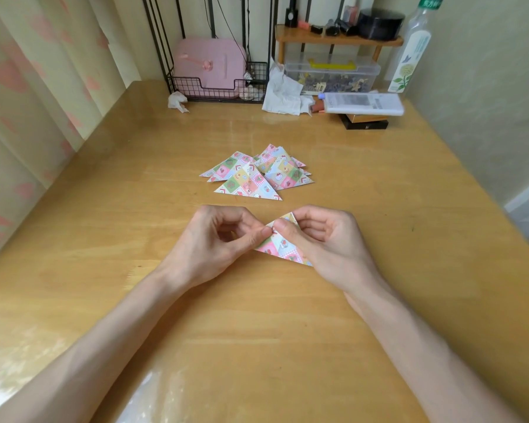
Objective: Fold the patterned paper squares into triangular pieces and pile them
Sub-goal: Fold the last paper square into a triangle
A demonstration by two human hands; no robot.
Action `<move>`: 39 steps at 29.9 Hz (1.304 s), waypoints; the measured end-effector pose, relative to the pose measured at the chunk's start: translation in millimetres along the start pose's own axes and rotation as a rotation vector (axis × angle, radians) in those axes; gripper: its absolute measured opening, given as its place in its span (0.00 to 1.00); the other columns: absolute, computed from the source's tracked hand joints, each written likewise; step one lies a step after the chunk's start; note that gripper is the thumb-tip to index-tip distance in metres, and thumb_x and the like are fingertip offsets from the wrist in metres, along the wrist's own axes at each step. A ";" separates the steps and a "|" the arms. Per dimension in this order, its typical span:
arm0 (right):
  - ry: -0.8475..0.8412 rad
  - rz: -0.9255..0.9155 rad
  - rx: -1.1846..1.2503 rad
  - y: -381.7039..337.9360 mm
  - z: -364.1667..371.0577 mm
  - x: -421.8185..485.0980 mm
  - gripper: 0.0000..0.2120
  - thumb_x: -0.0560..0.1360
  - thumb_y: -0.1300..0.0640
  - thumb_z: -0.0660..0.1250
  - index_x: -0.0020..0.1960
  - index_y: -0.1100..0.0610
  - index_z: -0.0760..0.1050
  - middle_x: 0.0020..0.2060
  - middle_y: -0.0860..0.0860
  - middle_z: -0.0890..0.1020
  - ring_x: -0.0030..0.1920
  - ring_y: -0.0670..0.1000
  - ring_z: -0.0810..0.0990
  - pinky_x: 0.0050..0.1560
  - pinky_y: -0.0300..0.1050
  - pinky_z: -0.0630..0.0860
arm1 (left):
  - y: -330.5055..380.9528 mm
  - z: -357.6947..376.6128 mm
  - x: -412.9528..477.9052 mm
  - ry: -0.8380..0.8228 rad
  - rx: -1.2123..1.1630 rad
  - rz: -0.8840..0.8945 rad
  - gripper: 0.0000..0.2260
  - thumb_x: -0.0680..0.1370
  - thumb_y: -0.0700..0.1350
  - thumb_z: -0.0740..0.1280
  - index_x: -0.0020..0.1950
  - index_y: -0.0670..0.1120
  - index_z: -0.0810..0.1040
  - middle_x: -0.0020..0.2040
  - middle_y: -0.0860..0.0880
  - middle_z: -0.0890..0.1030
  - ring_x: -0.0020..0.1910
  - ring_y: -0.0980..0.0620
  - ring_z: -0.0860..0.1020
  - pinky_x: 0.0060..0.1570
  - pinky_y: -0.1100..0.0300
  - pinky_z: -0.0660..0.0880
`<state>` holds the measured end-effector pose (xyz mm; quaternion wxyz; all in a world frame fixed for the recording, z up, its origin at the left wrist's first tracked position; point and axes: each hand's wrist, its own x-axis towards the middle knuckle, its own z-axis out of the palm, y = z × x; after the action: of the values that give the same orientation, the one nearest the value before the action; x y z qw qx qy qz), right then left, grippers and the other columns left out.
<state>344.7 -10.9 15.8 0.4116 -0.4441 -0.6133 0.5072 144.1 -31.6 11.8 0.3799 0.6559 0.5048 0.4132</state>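
Your left hand (226, 236) and right hand (321, 236) meet at centre frame, both pinching the folded paper (280, 244) to sharpen its crease; above, the pile (254, 175) waits on the table (394, 209).

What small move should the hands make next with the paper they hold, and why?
Probably carry the patterned paper forward onto the pile: it already looks triangular, the left hand and right hand both pinch it, and the pile lies just beyond them.

Home desk (379, 209) corner: patterned curtain (28, 87), wire rack (217, 90) (pink case (209, 65) inside)
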 end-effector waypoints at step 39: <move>-0.027 0.107 0.060 -11.5 -0.4 -3.6 0.12 0.76 0.47 0.72 0.51 0.55 0.85 0.43 0.52 0.88 0.41 0.46 0.84 0.42 0.36 0.76 | -1.1 -0.1 0.8 0.148 -0.218 -0.009 0.09 0.75 0.46 0.74 0.43 0.40 0.84 0.36 0.45 0.84 0.35 0.53 0.80 0.39 0.62 0.76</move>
<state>344.6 -15.3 27.0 0.3888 -0.4569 -0.5788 0.5523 143.8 -30.6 10.9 0.4125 0.5762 0.4863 0.5112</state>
